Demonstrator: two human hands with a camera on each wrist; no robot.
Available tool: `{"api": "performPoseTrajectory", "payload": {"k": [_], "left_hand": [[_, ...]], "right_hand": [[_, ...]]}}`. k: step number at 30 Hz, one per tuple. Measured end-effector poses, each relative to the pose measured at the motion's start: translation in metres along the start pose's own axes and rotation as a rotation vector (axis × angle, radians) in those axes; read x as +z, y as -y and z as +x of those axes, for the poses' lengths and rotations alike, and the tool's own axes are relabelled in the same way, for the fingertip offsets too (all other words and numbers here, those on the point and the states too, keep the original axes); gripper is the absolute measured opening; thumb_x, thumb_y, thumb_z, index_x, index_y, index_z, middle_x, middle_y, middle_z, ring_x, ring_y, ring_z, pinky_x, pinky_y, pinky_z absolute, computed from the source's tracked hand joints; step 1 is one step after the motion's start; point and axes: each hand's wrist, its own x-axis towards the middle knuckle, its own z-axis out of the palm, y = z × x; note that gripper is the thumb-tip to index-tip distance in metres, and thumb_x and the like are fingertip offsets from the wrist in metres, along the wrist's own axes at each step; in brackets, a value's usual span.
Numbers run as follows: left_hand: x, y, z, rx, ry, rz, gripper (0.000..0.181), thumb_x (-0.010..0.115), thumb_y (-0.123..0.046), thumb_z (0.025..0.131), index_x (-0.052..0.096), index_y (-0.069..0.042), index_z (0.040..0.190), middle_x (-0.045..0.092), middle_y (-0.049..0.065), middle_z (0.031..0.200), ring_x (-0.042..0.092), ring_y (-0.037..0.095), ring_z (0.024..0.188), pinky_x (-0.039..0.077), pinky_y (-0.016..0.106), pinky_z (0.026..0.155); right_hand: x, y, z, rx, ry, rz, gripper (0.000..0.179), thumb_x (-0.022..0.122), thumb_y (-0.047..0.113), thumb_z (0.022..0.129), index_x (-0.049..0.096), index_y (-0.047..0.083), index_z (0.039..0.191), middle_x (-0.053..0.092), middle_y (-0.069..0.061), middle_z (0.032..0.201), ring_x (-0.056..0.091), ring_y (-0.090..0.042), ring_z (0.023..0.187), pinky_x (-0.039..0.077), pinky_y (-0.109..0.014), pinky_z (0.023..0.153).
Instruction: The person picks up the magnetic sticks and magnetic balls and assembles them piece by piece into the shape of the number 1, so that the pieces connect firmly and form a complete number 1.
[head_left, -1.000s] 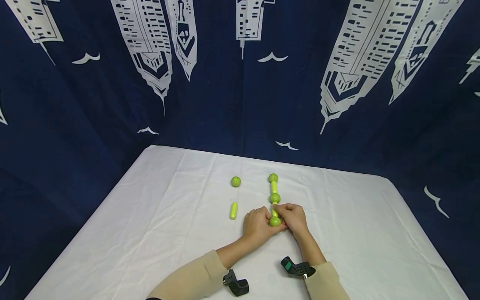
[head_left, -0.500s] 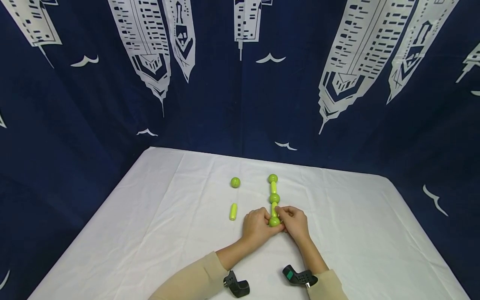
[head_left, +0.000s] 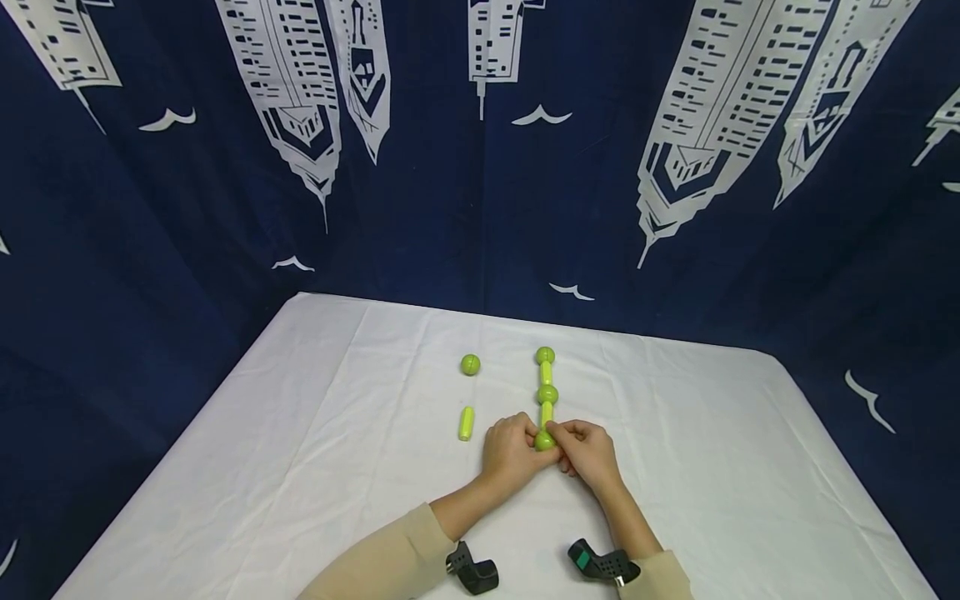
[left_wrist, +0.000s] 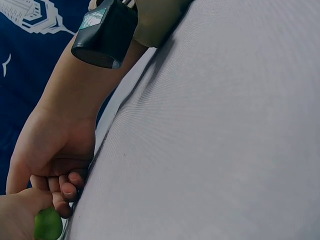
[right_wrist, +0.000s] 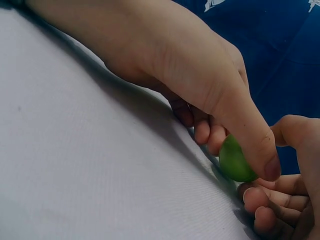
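A straight chain of green balls and yellow-green rods lies on the white cloth in the head view, with its middle ball (head_left: 547, 395) joined to a far ball (head_left: 545, 356) and, through the near rod (head_left: 547, 413), to the near ball (head_left: 544, 441). From the left side my left hand (head_left: 512, 450) grips the near ball, thumb in front of it. My right hand (head_left: 589, 452) pinches the same ball from the right, fingertips where ball and rod meet. The right wrist view shows that green ball (right_wrist: 235, 160) under the right thumb, with left fingers curled below it.
Left of the chain lie a loose green ball (head_left: 470, 364) and a loose yellow-green rod (head_left: 467, 423). The white-covered table (head_left: 337, 467) ends at a dark blue curtain (head_left: 450, 208) with white building prints. Black wrist cameras (head_left: 474, 568) sit at both sleeves.
The right fingers have slid from the near rod down to the near ball. The chain has shifted very slightly left; the left hand has stayed on the ball.
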Motion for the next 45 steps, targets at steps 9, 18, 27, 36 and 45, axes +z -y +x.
{"api": "performPoseTrajectory", "payload": {"k": [9, 18, 27, 36, 45], "left_hand": [[-0.003, -0.002, -0.001, -0.01, -0.01, -0.01, 0.036, 0.083, -0.038, 0.072, 0.054, -0.017, 0.07, 0.046, -0.013, 0.062, 0.04, 0.003, 0.06, 0.033, 0.019, 0.058], [-0.004, -0.002, -0.001, 0.002, -0.015, 0.001, 0.036, 0.084, -0.038, 0.072, 0.054, -0.017, 0.07, 0.046, -0.013, 0.063, 0.04, 0.003, 0.06, 0.033, 0.019, 0.06], [-0.005, -0.002, -0.001, -0.011, 0.008, -0.012, 0.035, 0.083, -0.04, 0.073, 0.058, -0.017, 0.073, 0.048, -0.012, 0.064, 0.041, 0.002, 0.061, 0.034, 0.019, 0.061], [-0.01, -0.003, -0.001, 0.001, 0.019, 0.005, 0.036, 0.083, -0.046, 0.073, 0.064, -0.015, 0.078, 0.055, -0.011, 0.068, 0.047, 0.003, 0.065, 0.039, 0.021, 0.064], [-0.023, 0.005, -0.003, -0.012, 0.006, 0.008, 0.04, 0.085, -0.045, 0.071, 0.065, -0.012, 0.083, 0.059, -0.009, 0.072, 0.052, 0.007, 0.07, 0.042, 0.024, 0.067]], "right_hand": [[0.001, -0.003, -0.002, -0.037, 0.039, -0.014, 0.031, 0.069, 0.03, 0.09, 0.072, 0.0, 0.083, 0.051, -0.001, 0.047, 0.045, -0.011, 0.039, 0.037, -0.021, 0.039], [0.001, 0.0, -0.004, -0.056, 0.082, 0.024, 0.029, 0.073, 0.028, 0.087, 0.073, -0.001, 0.088, 0.053, -0.003, 0.051, 0.046, -0.011, 0.043, 0.038, -0.021, 0.041], [0.001, -0.003, -0.003, -0.045, 0.076, 0.065, 0.028, 0.074, 0.026, 0.086, 0.072, -0.002, 0.088, 0.054, -0.003, 0.052, 0.046, -0.01, 0.043, 0.038, -0.021, 0.041], [0.002, -0.005, -0.002, -0.009, 0.049, 0.092, 0.028, 0.073, 0.024, 0.086, 0.072, -0.003, 0.093, 0.057, -0.004, 0.054, 0.047, -0.012, 0.043, 0.038, -0.022, 0.041], [0.001, -0.004, -0.001, 0.003, 0.039, 0.109, 0.027, 0.071, 0.024, 0.088, 0.072, -0.003, 0.093, 0.06, -0.004, 0.062, 0.049, -0.012, 0.044, 0.041, -0.022, 0.042]]}}
